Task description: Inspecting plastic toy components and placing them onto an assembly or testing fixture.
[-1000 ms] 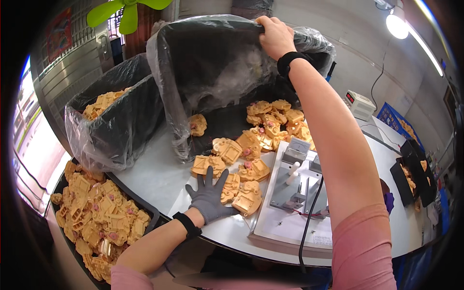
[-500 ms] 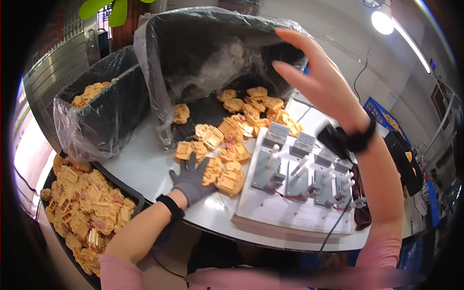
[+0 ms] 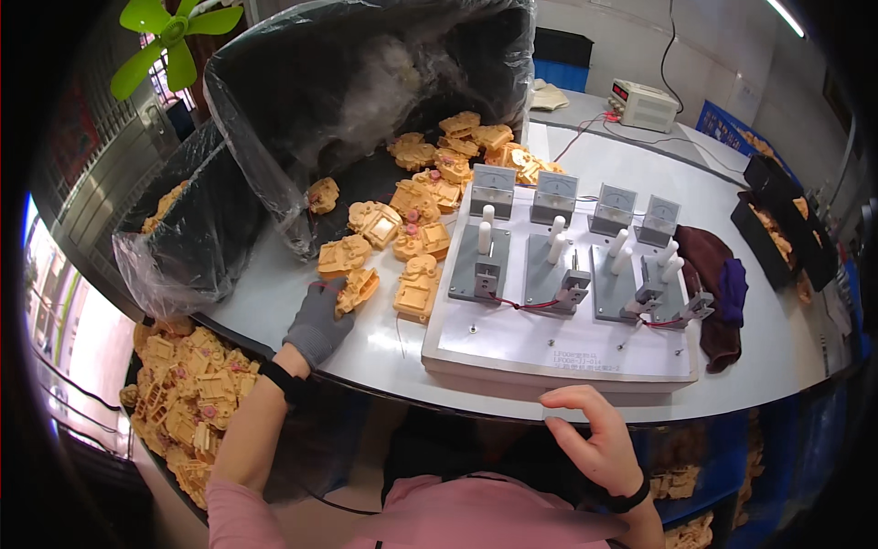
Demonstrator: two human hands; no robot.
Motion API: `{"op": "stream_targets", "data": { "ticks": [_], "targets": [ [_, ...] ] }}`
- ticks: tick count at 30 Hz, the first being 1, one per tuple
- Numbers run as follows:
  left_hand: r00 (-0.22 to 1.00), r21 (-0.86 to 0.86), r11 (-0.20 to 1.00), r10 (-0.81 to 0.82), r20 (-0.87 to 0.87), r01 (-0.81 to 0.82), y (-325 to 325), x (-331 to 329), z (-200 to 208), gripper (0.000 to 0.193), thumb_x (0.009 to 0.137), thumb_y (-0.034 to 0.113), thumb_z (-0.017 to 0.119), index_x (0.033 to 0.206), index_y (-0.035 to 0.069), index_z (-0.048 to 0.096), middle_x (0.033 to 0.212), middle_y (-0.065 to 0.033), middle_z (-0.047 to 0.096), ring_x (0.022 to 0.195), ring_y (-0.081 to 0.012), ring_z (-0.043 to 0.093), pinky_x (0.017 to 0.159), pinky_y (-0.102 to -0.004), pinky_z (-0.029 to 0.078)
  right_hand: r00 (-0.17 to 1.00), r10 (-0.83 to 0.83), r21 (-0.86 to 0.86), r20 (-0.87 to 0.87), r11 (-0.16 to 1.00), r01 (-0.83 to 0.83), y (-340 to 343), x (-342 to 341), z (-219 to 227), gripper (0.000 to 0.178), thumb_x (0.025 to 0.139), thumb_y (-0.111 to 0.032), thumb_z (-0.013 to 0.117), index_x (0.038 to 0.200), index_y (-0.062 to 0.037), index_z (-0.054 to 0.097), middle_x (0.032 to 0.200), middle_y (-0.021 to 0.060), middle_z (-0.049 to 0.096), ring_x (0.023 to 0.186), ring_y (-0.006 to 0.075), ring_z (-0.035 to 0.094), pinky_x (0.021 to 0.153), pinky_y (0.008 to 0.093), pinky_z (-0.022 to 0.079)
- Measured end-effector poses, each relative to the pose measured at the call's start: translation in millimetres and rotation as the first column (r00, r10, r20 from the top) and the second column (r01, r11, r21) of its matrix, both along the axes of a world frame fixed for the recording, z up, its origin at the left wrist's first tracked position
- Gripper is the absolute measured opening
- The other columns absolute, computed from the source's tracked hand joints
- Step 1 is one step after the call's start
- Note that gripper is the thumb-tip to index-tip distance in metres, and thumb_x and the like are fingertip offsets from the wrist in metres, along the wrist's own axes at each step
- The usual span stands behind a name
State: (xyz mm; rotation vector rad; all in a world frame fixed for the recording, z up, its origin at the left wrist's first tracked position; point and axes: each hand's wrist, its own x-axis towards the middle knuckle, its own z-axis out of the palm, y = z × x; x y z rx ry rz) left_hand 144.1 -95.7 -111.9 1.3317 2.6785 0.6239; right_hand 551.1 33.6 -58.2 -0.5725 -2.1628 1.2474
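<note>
My left hand (image 3: 320, 322), in a grey glove, is closed on the edge of a yellow-orange moulded plastic part (image 3: 359, 291), tilted above the white table (image 3: 370, 371). Just beyond it lie similar parts, the nearest a moulded part with a squarish body (image 3: 344, 257). Another part (image 3: 417, 289) rests against the left side of a white board (image 3: 567, 352) that carries dial meters, white-handled levers and grey clamps. My right hand (image 3: 599, 441) is bare and hangs off the table's near edge, below the board. Its thumb and forefinger are curved and apart, with nothing between them.
A large black bin (image 3: 274, 137) lined with clear plastic lies tipped toward me, parts spilling out. Left of it stands a smaller lined bin (image 3: 187, 238). A heap of parts (image 3: 197, 403) fills a container below the table's left edge. A dark cloth (image 3: 709, 311) lies right of the board.
My right hand has come down from beside the large bin to the table's near edge. My left hand has drawn back left and now lifts a part. The view has shifted.
</note>
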Motion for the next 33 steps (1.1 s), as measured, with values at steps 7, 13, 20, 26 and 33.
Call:
{"op": "stream_targets", "data": {
  "ticks": [7, 13, 20, 26, 33],
  "targets": [
    [0.468, 0.372, 0.848, -0.172, 0.867, -0.378, -40, 81, 36, 0.053, 0.093, 0.025, 0.066, 0.137, 0.002, 0.047, 0.113, -0.0074, 0.061, 0.097, -0.0163, 0.062, 0.082, -0.0289, 0.052, 0.994, 0.065, -0.231, -0.086, 0.969, -0.084, 2, -21, -21, 0.026, 0.089, -0.001, 0.065, 0.116, -0.0015, 0.065, 0.114, 0.0099, 0.066, 0.104, 0.0197, 0.063, 0.089, 0.0307, 0.049],
    [-0.081, 0.338, 0.680, -0.505, 0.859, -0.651, -33, 124, 34, 0.048, 0.097, 0.038, 0.062, 0.132, 0.008, 0.051, 0.110, -0.0067, 0.062, 0.086, -0.0185, 0.060, 0.072, -0.0295, 0.050, 0.955, 0.013, -0.368, -0.297, 0.921, -0.127, 12, -66, -9, 0.045, 0.093, 0.004, 0.060, 0.135, -0.0016, 0.047, 0.133, 0.0102, 0.052, 0.113, 0.0169, 0.057, 0.091, 0.0289, 0.047],
    [-0.423, 0.356, 0.698, -0.682, 0.597, -0.622, -6, 117, 32, 0.060, 0.101, 0.058, 0.042, 0.140, 0.013, 0.051, 0.120, -0.0070, 0.060, 0.085, -0.0203, 0.057, 0.068, -0.0301, 0.049, 0.946, -0.053, -0.418, -0.320, 0.904, -0.090, 21, -109, -14, 0.050, 0.094, 0.000, 0.061, 0.140, -0.0020, 0.041, 0.136, 0.0110, 0.048, 0.117, 0.0178, 0.054, 0.093, 0.0294, 0.046],
    [-0.467, 0.293, 0.679, -0.697, 0.543, -0.673, 6, 110, 33, 0.048, 0.103, 0.049, 0.044, 0.132, 0.012, 0.054, 0.115, -0.0059, 0.060, 0.091, -0.0214, 0.058, 0.071, -0.0309, 0.052, 0.937, -0.046, -0.426, -0.346, 0.898, -0.113, 30, -117, -18, 0.051, 0.095, -0.002, 0.061, 0.141, -0.0022, 0.041, 0.133, 0.0121, 0.049, 0.119, 0.0185, 0.055, 0.095, 0.0302, 0.046],
    [-0.002, 0.521, 0.659, -0.622, 0.783, -0.543, 3, 95, 38, 0.041, 0.096, 0.018, 0.062, 0.133, 0.013, 0.048, 0.125, -0.0123, 0.057, 0.103, -0.0248, 0.061, 0.087, -0.0355, 0.054, 0.931, -0.027, -0.384, -0.364, 0.915, -0.123, 31, -129, -21, 0.052, 0.096, -0.005, 0.061, 0.144, -0.0040, 0.042, 0.132, 0.0124, 0.053, 0.120, 0.0191, 0.057, 0.094, 0.0302, 0.048]
  ]
}}
